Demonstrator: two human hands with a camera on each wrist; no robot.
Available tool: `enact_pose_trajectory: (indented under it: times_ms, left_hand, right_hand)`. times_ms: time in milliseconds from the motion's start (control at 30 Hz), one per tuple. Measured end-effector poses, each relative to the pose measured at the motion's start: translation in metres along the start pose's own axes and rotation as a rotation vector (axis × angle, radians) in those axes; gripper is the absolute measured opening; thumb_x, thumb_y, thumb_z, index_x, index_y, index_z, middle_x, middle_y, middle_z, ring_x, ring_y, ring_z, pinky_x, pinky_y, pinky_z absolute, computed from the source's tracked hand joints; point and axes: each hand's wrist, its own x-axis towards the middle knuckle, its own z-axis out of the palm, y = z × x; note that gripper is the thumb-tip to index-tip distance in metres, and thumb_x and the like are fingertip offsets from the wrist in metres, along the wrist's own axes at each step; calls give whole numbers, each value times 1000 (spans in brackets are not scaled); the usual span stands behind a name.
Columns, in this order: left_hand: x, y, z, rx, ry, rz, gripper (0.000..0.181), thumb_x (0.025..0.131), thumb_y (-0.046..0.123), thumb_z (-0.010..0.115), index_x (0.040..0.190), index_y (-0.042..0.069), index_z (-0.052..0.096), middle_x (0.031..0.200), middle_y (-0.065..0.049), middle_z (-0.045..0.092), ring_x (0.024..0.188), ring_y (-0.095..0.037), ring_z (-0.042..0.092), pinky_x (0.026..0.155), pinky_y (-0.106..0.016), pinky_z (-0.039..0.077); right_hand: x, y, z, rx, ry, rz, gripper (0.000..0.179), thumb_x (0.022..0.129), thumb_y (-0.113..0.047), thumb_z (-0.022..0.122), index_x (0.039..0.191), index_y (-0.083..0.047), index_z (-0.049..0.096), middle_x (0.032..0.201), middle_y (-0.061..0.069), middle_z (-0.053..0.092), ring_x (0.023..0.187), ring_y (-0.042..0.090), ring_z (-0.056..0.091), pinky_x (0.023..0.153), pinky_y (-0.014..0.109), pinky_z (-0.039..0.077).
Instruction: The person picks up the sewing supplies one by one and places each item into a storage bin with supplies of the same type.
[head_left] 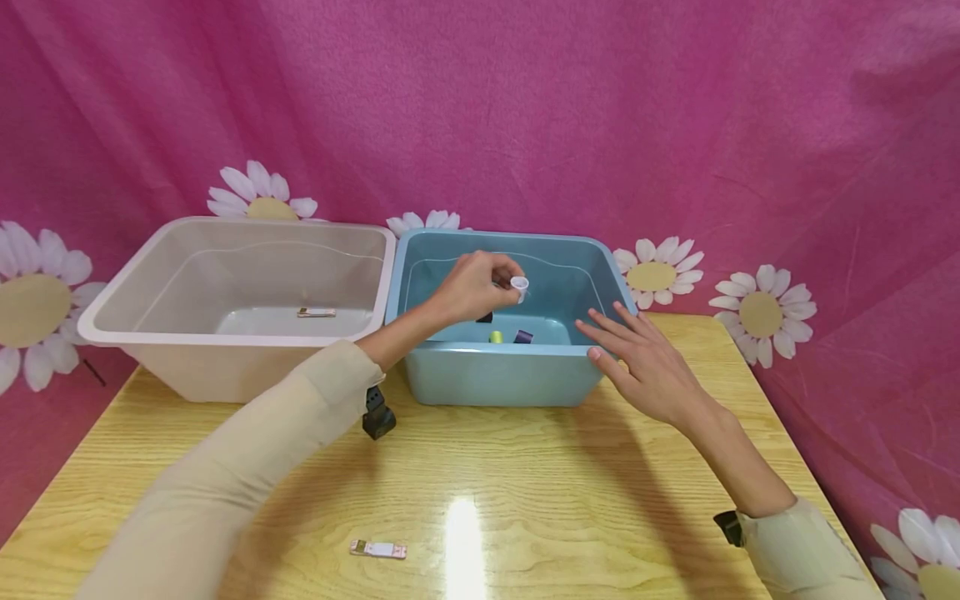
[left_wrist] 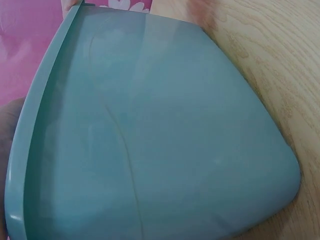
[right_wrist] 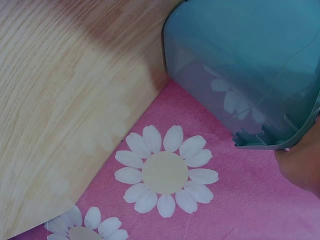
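Over the blue bin (head_left: 495, 377), my left hand (head_left: 474, 287) pinches a white thread spool (head_left: 520, 287) between thumb and fingertips. Inside that bin lie a yellow-green spool (head_left: 496, 337), a dark purple spool (head_left: 523, 337) and a black item (head_left: 486, 317) partly behind my wrist. My right hand (head_left: 651, 367) has its fingers spread at the bin's right front corner, fingertips right at the rim. In the right wrist view part of that hand (right_wrist: 302, 160) shows beside the rim. The left wrist view is filled by the bin's outer wall (left_wrist: 165, 120).
A beige bin (head_left: 202, 367) stands left of the blue one, with a small folded measuring tape (head_left: 316, 312) on its floor. Another folded tape (head_left: 378, 549) lies on the wooden table (head_left: 540, 483) near the front. A pink flowered cloth (head_left: 525, 108) hangs behind.
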Motion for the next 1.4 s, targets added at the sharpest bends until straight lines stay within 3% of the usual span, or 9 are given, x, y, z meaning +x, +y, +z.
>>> enact_pose_trajectory:
  times_ms: [367, 867, 1167, 1400]
  left_hand:
    - [10, 4, 2, 10, -28, -22, 15, 89, 7, 75, 103, 1, 71, 96, -7, 72, 89, -16, 68, 79, -27, 53]
    - [19, -5, 5, 9, -107, -124, 15, 90, 6, 74, 103, 2, 69, 95, -8, 69, 90, -19, 64, 79, -29, 52]
    - [25, -10, 5, 20, -132, -184, 13, 90, 6, 74, 101, 2, 68, 95, -8, 68, 91, -21, 63, 78, -29, 53]
    - [29, -14, 7, 36, -133, -196, 15, 88, 6, 76, 101, 2, 69, 96, -9, 69, 91, -21, 63, 79, -29, 53]
  right_hand:
    - [0, 0, 0, 0, -6, 9, 48, 105, -34, 50, 149, -15, 49, 155, 10, 39, 147, 42, 20, 116, 60, 14]
    - [-1, 0, 0, 0, -9, 12, 49, 105, -35, 51, 150, -16, 48, 155, 11, 39, 147, 41, 20, 116, 60, 14]
    - [0, 1, 0, 0, -6, 3, 48, 105, -33, 52, 149, -15, 48, 156, 10, 38, 147, 41, 20, 118, 56, 11]
    - [1, 1, 0, -1, -3, 1, 48, 105, -34, 51, 149, -15, 49, 155, 11, 40, 147, 40, 20, 118, 56, 10]
